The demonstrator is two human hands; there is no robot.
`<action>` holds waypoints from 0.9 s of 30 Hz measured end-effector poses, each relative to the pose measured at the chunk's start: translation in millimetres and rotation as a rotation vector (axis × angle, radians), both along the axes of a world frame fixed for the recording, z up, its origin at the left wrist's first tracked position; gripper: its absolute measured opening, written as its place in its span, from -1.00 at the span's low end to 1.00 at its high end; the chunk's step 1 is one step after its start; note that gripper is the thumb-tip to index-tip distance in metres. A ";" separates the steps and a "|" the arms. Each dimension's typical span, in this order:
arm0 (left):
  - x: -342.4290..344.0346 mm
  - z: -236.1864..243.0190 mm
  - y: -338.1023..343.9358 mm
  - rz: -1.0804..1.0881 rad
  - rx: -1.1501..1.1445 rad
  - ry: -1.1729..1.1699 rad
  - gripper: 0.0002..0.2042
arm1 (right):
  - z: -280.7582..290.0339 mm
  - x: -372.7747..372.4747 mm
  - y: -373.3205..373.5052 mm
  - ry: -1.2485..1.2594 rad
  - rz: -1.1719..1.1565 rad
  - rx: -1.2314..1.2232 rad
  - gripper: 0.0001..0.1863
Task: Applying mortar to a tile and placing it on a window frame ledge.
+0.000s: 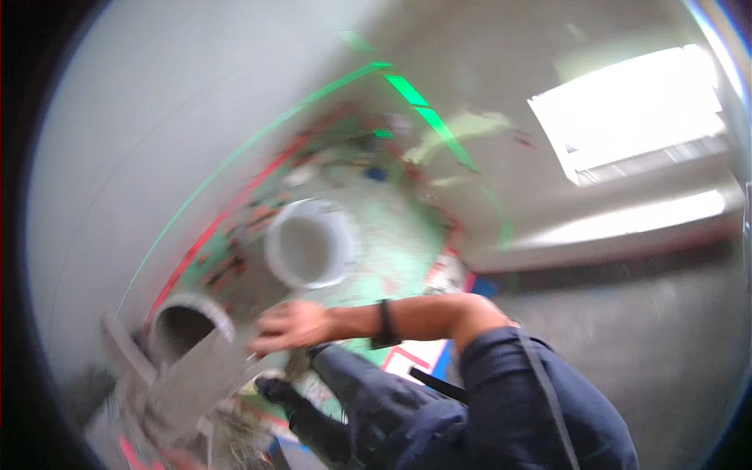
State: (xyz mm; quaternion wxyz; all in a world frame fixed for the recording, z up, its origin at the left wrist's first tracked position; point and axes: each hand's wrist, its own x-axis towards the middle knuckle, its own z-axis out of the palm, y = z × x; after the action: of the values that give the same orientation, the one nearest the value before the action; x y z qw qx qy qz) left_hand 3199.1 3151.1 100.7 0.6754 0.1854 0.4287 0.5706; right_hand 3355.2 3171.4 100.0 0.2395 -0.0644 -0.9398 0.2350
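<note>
Logged right hand (pixel 294 327) left of centre, at the end of a bare arm (pixel 427 316) stretched in from the right, black wristband (pixel 384 324) on it. Found grey board (pixel 188 382) just down and left of the fingers (pixel 270 343), long axis slanting away from them toward the lower left, near end touching or almost touching. Saw fingers curled and bunched, but could not tell whether clamped on the board's edge or merely beside it (heavy blur, best guess only). Found no left hand in view, so marked right as nearer. Placed dark-mouthed bucket (pixel 211 309) behind the board, partly covered by it, and white bucket (pixel 342 243) above the hand in view, apart from the fingers, on green floor (pixel 399 227). Also noted dark-trousered legs (pixel 372 388) below the hand, pale wall (pixel 157 117) at left, bright window (pixel 634 110) at right.
</note>
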 end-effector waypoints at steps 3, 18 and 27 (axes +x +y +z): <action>109.5 11.9 46.7 -0.227 0.081 -0.216 -0.49 | 18.7 47.3 13.2 -0.031 -0.148 0.115 -0.56; 185.7 -2.9 64.1 -0.403 -0.032 -0.483 -0.48 | 99.4 21.0 22.8 -0.170 -0.211 -0.836 -0.57; -58.4 -73.6 -78.9 0.239 -0.407 -0.268 -0.47 | 25.5 40.3 8.3 -0.612 -0.059 -1.137 -0.52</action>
State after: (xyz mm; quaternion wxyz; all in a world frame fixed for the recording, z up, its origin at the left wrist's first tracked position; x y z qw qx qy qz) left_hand 3140.7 3072.3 27.1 0.6775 -0.0833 0.4601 0.5678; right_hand 3395.5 3179.7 125.6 -0.1043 -0.2711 -0.6924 0.6605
